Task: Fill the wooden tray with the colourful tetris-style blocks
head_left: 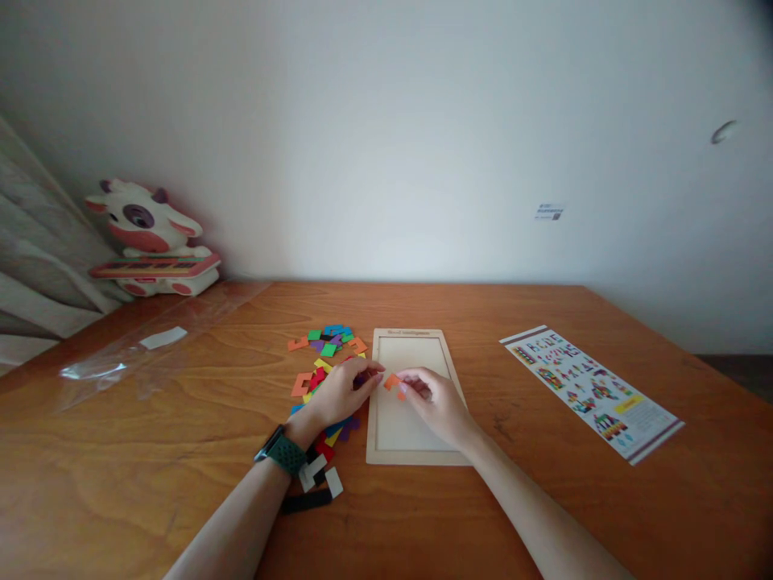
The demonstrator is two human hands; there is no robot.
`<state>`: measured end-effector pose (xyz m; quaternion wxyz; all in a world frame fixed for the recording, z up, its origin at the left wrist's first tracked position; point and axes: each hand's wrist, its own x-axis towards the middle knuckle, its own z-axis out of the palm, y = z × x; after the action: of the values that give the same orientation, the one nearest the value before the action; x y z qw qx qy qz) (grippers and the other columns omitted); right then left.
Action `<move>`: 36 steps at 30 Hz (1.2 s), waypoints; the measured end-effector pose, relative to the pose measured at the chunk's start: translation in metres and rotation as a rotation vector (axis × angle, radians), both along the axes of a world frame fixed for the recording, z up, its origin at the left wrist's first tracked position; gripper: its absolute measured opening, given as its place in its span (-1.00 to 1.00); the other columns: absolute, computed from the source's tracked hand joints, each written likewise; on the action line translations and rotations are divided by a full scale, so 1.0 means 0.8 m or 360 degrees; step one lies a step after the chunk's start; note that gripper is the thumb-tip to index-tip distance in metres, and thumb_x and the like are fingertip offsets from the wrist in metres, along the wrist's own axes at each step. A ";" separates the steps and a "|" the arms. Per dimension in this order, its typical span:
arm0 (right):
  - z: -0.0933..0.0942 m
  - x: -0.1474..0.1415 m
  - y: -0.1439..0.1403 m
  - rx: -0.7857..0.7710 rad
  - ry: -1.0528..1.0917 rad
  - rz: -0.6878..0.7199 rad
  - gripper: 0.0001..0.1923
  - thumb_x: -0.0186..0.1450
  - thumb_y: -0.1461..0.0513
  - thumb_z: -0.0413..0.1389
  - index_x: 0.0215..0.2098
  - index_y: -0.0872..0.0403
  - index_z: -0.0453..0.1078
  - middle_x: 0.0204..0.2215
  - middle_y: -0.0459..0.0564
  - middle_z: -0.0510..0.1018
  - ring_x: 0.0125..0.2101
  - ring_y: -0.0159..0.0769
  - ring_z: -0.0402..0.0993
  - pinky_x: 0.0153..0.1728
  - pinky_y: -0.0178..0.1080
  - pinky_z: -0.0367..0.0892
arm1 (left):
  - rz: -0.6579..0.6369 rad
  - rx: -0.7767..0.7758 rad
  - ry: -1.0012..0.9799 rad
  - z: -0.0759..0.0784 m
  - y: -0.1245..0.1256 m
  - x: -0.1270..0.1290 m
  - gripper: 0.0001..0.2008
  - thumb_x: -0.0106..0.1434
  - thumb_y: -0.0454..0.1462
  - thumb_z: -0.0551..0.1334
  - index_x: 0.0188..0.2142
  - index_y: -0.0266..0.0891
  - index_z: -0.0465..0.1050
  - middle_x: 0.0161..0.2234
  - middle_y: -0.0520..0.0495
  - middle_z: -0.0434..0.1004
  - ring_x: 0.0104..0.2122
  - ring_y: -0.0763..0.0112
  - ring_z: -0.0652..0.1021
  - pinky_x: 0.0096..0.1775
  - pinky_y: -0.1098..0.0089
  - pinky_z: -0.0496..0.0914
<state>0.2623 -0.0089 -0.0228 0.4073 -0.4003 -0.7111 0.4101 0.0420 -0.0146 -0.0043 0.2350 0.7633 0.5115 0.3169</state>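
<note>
My right hand (440,405) pinches an orange puzzle piece (392,382) with a notch in it, between thumb and fingers. It holds the piece over the left part of a pale wooden puzzle board (407,457) with a raised frame. Just left of that piece is my left hand (345,392), with a dark watch on the wrist. Its thumb and index finger point right, tips slightly apart, and nothing shows between them. Beneath and around this hand lie loose coloured puzzle pieces (328,350), some of them hidden by it.
A printed pattern sheet (592,395) lies to the right of the board on the wooden table (501,524). At the left is a clear plastic bag (114,370) with a white label. A toy cow with a keyboard (158,242) stands at the back left, by the wall.
</note>
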 end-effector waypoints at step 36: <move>0.014 -0.002 -0.029 0.0639 -0.0689 0.0418 -0.76 0.28 0.16 0.30 -0.10 0.05 0.59 -0.32 0.00 0.50 -0.28 -0.26 0.46 -0.19 -0.22 0.42 | -0.0191 0.0380 0.0426 -0.010 -0.001 -0.002 -0.82 0.36 -0.32 0.16 -0.13 -0.18 0.53 -0.12 -0.14 0.48 -0.09 0.24 0.50 -0.02 0.24 0.43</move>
<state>0.2604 -0.0324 -0.0115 0.2612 -0.2947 -0.8934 0.2161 0.0402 -0.0151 -0.0123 0.0911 0.8502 0.4507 0.2565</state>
